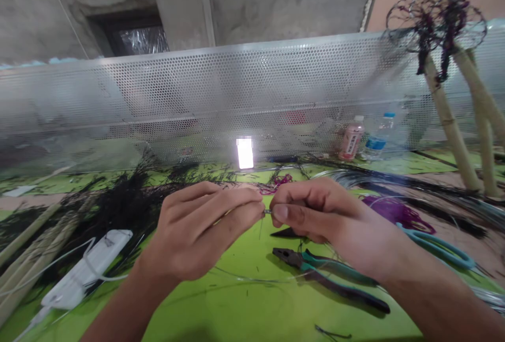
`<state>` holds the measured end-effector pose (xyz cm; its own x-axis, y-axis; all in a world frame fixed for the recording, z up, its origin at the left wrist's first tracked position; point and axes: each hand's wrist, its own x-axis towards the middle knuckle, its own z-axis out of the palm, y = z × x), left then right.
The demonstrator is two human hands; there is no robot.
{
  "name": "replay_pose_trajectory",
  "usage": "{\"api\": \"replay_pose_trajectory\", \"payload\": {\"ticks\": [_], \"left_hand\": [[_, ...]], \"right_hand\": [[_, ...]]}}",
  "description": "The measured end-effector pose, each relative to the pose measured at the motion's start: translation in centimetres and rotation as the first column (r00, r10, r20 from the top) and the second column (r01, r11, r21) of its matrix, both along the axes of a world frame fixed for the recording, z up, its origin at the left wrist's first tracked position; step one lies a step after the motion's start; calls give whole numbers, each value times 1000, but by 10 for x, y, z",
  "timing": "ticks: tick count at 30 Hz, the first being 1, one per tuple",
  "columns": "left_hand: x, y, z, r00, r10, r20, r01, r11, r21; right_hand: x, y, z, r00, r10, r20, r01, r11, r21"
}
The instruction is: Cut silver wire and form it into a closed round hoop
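My left hand [209,226] and my right hand [315,210] meet over the green tabletop, fingertips almost touching. Between the two pinches shows a short bit of dark twisted wire [268,211]; the rest of it is covered by the fingers. A thin loose wire [252,279] curves below the hands, and whether it joins the held piece I cannot tell. Under my right hand lie pliers [335,279] with teal and black handles. Near its wrist are blue-handled scissors [442,247], with a dark pointed blade [284,232] showing beneath the fingers.
Black stringy strands [126,200] and bamboo poles [39,258] lie left, beside a white power strip [90,268]. A lit phone [245,153] stands ahead. Right are bottles [351,139], purple thread [394,213], coiled wire [355,176] and bamboo stems [453,126]. A perforated metal panel [221,89] runs behind.
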<state>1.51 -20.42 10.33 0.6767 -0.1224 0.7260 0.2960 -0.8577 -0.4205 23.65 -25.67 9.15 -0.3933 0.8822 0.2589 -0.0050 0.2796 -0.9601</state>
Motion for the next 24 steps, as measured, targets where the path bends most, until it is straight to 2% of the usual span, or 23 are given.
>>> {"api": "replay_pose_trajectory", "payload": {"ticks": [3, 6, 11, 13, 14, 15, 16, 17, 18, 20, 21, 22, 23, 24], "left_hand": [[-3, 1, 0, 998, -59, -27, 61, 997, 49], [-3, 0, 1, 998, -28, -58, 31, 998, 53], [6, -6, -2, 995, 80, 52, -72, 987, -147], [8, -10, -3, 993, 88, 79, -63, 959, -276], [8, -12, -3, 992, 89, 89, -49, 924, -379], [8, -13, -2, 991, 91, 93, -31, 860, -509], [7, -14, -1, 992, 87, 95, -5, 760, -650], [5, -15, 0, 993, 82, 88, 19, 617, -786], [3, -15, 2, 995, 71, 73, 34, 440, -897], [-1, -14, 4, 999, 15, 38, 37, 90, -995], [-2, -14, 5, 999, -17, 27, 26, -30, -999], [-3, -14, 5, 999, -40, 20, 16, -90, -996], [-3, -15, 4, 999, -47, 13, 9, -85, -996], [-2, -16, 3, 999, -30, 15, 14, -11, -1000]], "right_hand": [[0, 0, 0, 1000, 2, -8, -2, 1000, 9], [0, 0, -1, 999, -15, 28, 14, 999, 47], [-2, 1, 1, 992, -76, 97, 63, 990, 129], [-4, -1, 1, 990, -93, 109, 77, 987, 144], [-5, -2, 2, 988, -100, 116, 82, 985, 152], [-6, -4, 1, 986, -107, 127, 85, 983, 162], [-8, -6, 1, 983, -118, 138, 92, 979, 180], [-9, -8, 1, 981, -127, 146, 96, 974, 203], [-11, -10, 1, 979, -135, 154, 99, 970, 223], [-14, -15, 1, 975, -137, 177, 91, 966, 243], [-15, -17, 1, 973, -134, 190, 86, 967, 239], [-15, -18, 1, 971, -127, 203, 80, 970, 228], [-15, -19, 1, 969, -123, 214, 76, 974, 215], [-13, -19, 1, 969, -123, 216, 78, 975, 206]]}}
